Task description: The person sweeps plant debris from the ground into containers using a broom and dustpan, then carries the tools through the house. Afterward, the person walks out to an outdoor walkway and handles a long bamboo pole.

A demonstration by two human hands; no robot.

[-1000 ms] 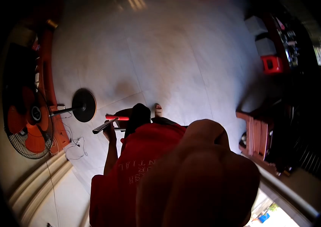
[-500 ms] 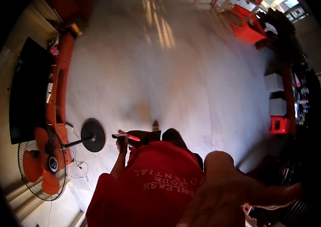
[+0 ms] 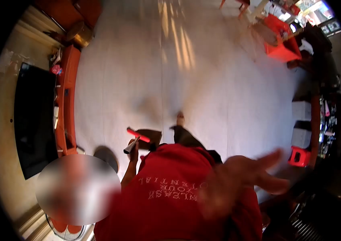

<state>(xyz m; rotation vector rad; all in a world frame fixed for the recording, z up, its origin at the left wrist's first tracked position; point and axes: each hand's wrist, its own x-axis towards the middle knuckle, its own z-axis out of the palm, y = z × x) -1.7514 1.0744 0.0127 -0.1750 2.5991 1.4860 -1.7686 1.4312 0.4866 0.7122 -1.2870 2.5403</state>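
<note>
My left hand is closed around a tool with a red bar and a grey-and-black handle; its exact kind I cannot make out. It is held low, beside my dark trouser leg. My right hand is large and close to the camera, in front of my red shirt. Its fingers are spread, smeared by motion, with nothing seen in them. One foot shows ahead on the pale floor.
On the left are a low red-brown cabinet, a black television and a fan largely behind a blurred oval. Rightward stand a red stool, white boxes and a red bin. A golden drum-like pot stands far left.
The view has shifted, and the fan and its base sit lower. The tool in my left hand has turned, its handle now pointing down-left. My right hand has swung, fingers pointing more upward-right.
</note>
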